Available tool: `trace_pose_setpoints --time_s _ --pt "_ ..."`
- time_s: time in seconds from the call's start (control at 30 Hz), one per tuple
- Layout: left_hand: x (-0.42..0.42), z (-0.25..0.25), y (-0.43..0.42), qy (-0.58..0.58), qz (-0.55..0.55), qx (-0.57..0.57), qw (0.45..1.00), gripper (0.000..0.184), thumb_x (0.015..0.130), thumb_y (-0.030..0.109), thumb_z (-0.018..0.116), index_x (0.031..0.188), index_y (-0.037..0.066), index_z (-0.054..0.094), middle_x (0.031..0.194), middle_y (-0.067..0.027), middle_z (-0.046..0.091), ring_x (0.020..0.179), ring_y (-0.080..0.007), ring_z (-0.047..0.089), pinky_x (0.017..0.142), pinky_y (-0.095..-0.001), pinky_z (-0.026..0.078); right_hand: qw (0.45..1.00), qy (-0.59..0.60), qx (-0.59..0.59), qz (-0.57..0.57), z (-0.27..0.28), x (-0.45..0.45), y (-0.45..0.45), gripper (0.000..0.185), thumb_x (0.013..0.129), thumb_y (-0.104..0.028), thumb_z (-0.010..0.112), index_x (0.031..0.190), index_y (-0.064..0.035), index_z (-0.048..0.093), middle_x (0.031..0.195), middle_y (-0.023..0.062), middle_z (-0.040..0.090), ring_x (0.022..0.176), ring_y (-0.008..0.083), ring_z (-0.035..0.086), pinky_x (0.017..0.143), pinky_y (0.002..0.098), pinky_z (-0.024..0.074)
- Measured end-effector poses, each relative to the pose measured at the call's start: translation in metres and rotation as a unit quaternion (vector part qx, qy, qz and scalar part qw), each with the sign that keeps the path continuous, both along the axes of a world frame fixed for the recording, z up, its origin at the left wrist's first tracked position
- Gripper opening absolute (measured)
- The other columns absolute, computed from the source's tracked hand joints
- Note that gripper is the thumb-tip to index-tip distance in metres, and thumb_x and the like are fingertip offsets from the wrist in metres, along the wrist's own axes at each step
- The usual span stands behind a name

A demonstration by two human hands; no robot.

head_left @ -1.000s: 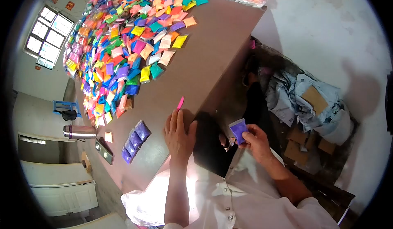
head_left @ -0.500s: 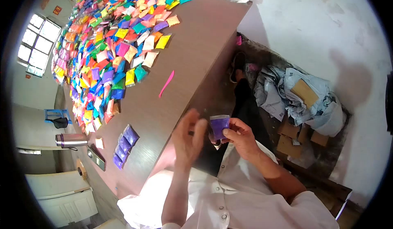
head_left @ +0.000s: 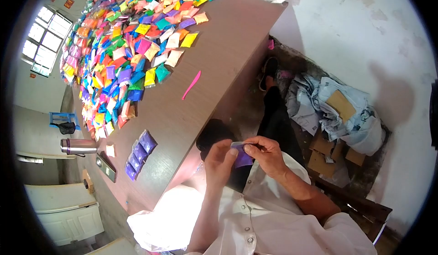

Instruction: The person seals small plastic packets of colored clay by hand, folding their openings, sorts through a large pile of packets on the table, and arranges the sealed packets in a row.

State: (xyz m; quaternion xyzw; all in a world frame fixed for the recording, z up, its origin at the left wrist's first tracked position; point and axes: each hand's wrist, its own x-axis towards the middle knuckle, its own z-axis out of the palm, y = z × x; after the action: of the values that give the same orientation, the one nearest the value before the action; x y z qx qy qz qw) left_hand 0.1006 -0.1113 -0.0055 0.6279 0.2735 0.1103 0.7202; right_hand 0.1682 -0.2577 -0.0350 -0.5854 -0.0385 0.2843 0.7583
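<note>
Over my lap, a small purple packet [head_left: 243, 160] is pinched at its clear top edge by both hands. My left hand [head_left: 219, 162] grips one corner between thumb and fingers, close beside the other hand. My right hand [head_left: 268, 155] pinches the other corner the same way, and its fingers partly hide the packet. On the table to the left lies a row of several purple packets [head_left: 140, 154], overlapping one another. A pink plastic knife-like tool [head_left: 192, 84] rests farther back on the tabletop.
A large heap of colourful packets [head_left: 132, 50] covers the far left of the brown table [head_left: 219, 41]. A steel flask [head_left: 78, 146] and a phone [head_left: 106, 167] are at the table's left edge. Grey plastic bags [head_left: 315, 100] and cardboard [head_left: 323, 162] lie on the floor at right.
My left hand has come across to the packet and now pinches its top edge beside my right hand. The view has shifted slightly.
</note>
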Motion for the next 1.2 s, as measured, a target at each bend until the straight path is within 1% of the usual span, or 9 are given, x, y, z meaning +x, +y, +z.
trace_pose_setpoints --time_s 0.03,0.1,0.3,0.6,0.67,0.73,1.0,1.13,1.2 --pt "-0.004 -0.003 -0.002 -0.003 0.0 -0.001 1.0 0.019 0.099 0.013 0.07 0.107 -0.004 0.07 0.097 -0.0061 0.073 0.088 -0.0109 0.067 0.082 -0.0252 0.053 1.0 -0.009 0.001 0.002 -0.004 -0.002 -0.001 0.019 0.097 -0.017 0.07 0.109 -0.0031 0.074 0.091 0.0014 0.07 0.078 0.0064 0.063 0.068 0.0217 0.0512" --pt "-0.013 -0.009 -0.004 0.013 -0.043 -0.009 0.999 0.022 0.101 0.021 0.069 0.106 0.0 0.071 0.087 0.0018 0.067 0.077 -0.0042 0.057 0.072 -0.0197 0.045 1.0 -0.022 0.001 0.005 -0.004 -0.006 -0.003 0.018 0.097 -0.016 0.07 0.108 -0.003 0.074 0.09 0.0011 0.07 0.079 0.0061 0.063 0.068 0.0215 0.0517" --pt "-0.026 0.001 -0.012 -0.018 -0.028 0.04 0.999 0.022 0.103 0.023 0.066 0.107 0.002 0.071 0.087 0.0034 0.067 0.079 -0.0031 0.056 0.07 -0.0196 0.044 0.998 -0.055 -0.013 0.008 0.01 -0.018 -0.002 0.015 0.096 -0.013 0.069 0.104 -0.0016 0.075 0.09 0.0002 0.072 0.08 0.0055 0.063 0.07 0.0228 0.0525" --pt "-0.041 0.008 -0.016 -0.014 -0.095 0.026 0.995 0.03 0.105 0.028 0.063 0.106 -0.001 0.069 0.086 -0.0017 0.068 0.081 -0.007 0.061 0.075 -0.0241 0.052 0.996 -0.084 -0.02 -0.031 0.017 -0.029 -0.007 0.02 0.096 -0.015 0.071 0.109 -0.0005 0.074 0.094 0.0028 0.073 0.083 0.0077 0.065 0.072 0.0245 0.0539" --pt "-0.045 0.009 -0.016 -0.009 -0.084 0.036 0.996 0.03 0.105 0.028 0.063 0.105 -0.001 0.068 0.086 -0.0019 0.068 0.081 -0.0077 0.061 0.076 -0.0244 0.052 1.0 -0.008 0.021 -0.004 0.015 -0.033 -0.008 0.025 0.096 -0.018 0.072 0.114 -0.0002 0.072 0.1 0.0047 0.072 0.087 0.0085 0.066 0.074 0.0252 0.0549" --pt "-0.049 0.008 -0.016 -0.001 -0.075 0.049 0.996 0.029 0.104 0.028 0.064 0.104 -0.001 0.068 0.086 -0.0021 0.068 0.081 -0.0083 0.061 0.077 -0.0247 0.052 0.999 -0.006 0.03 0.009 0.013 -0.034 -0.009 0.027 0.096 -0.018 0.071 0.116 -0.0002 0.071 0.101 0.0052 0.072 0.089 0.0087 0.066 0.075 0.0253 0.0552" --pt "-0.055 0.005 -0.025 -0.003 -0.07 0.046 0.997 0.025 0.102 0.024 0.068 0.102 -0.001 0.069 0.085 -0.004 0.07 0.075 -0.0086 0.062 0.07 -0.0228 0.053 0.999 -0.046 0.023 0.013 0.014 -0.034 -0.015 0.025 0.097 -0.015 0.07 0.117 -0.0007 0.07 0.101 0.005 0.071 0.091 0.0092 0.066 0.079 0.0245 0.0552" --pt "-0.054 0.026 -0.032 -0.007 -0.044 0.04 0.998 0.024 0.101 0.023 0.068 0.101 -0.002 0.069 0.085 -0.005 0.07 0.074 -0.009 0.063 0.069 -0.0237 0.054 0.996 -0.031 0.082 0.018 0.029 -0.034 -0.014 0.021 0.097 -0.013 0.07 0.114 -0.0004 0.07 0.098 0.0045 0.071 0.089 0.0082 0.065 0.076 0.0246 0.0553" --pt "-0.058 0.032 -0.027 -0.013 -0.038 0.101 0.994 0.024 0.1 0.023 0.069 0.101 -0.002 0.069 0.085 -0.0052 0.07 0.073 -0.0092 0.063 0.068 -0.0246 0.055 0.994 -0.038 0.097 0.019 0.04 -0.034 -0.013 0.02 0.097 -0.012 0.07 0.113 -0.0004 0.07 0.097 0.0044 0.07 0.088 0.0078 0.065 0.075 0.0245 0.0552"
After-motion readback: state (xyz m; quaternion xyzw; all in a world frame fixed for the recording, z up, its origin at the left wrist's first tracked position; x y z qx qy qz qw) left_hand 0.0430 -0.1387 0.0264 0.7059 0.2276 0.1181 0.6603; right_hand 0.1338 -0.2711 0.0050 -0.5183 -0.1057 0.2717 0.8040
